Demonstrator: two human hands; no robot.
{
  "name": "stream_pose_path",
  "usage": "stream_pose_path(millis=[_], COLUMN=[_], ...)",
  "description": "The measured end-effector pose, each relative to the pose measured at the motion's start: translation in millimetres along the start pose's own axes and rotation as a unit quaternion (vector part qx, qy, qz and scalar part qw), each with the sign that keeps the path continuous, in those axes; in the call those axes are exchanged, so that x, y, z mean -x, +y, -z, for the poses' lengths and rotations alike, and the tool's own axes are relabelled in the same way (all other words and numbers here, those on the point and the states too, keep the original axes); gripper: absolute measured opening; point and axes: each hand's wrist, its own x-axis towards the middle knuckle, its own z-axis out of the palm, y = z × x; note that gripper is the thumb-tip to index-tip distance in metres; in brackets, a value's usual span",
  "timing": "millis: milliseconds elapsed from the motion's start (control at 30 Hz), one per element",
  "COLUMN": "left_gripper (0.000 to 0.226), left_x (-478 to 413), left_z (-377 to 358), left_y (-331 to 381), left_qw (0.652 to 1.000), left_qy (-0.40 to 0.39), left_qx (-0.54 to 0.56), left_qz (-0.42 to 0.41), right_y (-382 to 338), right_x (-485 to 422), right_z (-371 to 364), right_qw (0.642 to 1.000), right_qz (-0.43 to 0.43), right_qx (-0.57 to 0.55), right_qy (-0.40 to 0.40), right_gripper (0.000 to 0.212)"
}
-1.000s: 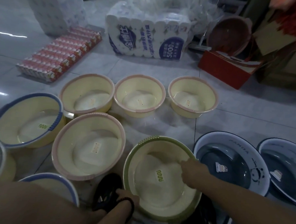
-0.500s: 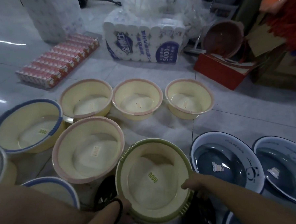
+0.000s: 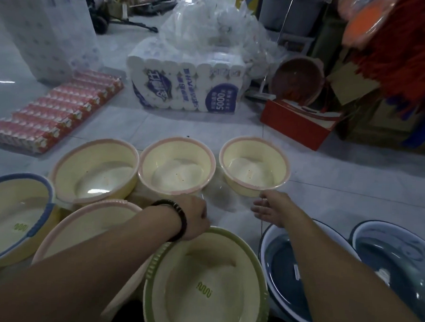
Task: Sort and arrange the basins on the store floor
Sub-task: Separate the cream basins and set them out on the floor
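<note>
A cream basin with a green rim (image 3: 201,268) sits on the floor right below me. My left hand (image 3: 193,219), with a dark bracelet on its wrist, curls over that basin's far rim. My right hand (image 3: 270,208) hovers with fingers apart and nothing in it, just in front of the rightmost small pink-rimmed basin (image 3: 254,168). Two more small pink-rimmed basins (image 3: 176,168) (image 3: 95,169) stand in the same row. A larger pink-rimmed basin (image 3: 90,225) lies under my left forearm. A blue-rimmed cream basin (image 3: 11,219) is at the left.
Two dark blue basins (image 3: 289,263) (image 3: 398,256) lie at the right under my right arm. Behind the row are a tissue-roll pack (image 3: 185,88), flat red packs (image 3: 53,118), a red box (image 3: 299,123) and a brown basin (image 3: 297,79). Bare tile shows between my hands.
My right hand let go of the green-rimmed basin's right side and moved forward. My left hand went from the near rim to the far rim. My view tilted up.
</note>
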Motion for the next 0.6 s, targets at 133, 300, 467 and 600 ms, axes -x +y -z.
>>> stream_pose_path(millis=[133,300,467,600], left_gripper=[0.03,0.017,0.017,0.021], left_x=[-44.5,-79.1,-96.4,-103.3], left_z=[-12.4,-20.0,-25.8,-31.1], left_y=[10.0,-10.7,-9.8,-6.1], left_qw=[0.997,0.989,0.986,0.989], left_qy=[0.046,0.077,0.079,0.066], left_qx=[0.066,0.125,0.133,0.121], left_qz=[-0.02,0.035,0.056,0.048], right_y=[15.2,29.1,23.0,3.1], right_x=[-68.5,-140.4,-193.9,-181.6], right_z=[-19.8,-32.3,-49.8,-64.0], right_qw=[0.985,0.96,0.945,0.927], right_qz=[-0.038,-0.051,-0.048,-0.028], right_qx=[-0.167,-0.277,-0.322,-0.373], right_qy=[-0.005,-0.002,-0.025,0.011], right_gripper=[0.05,0.067,0.082,0.064])
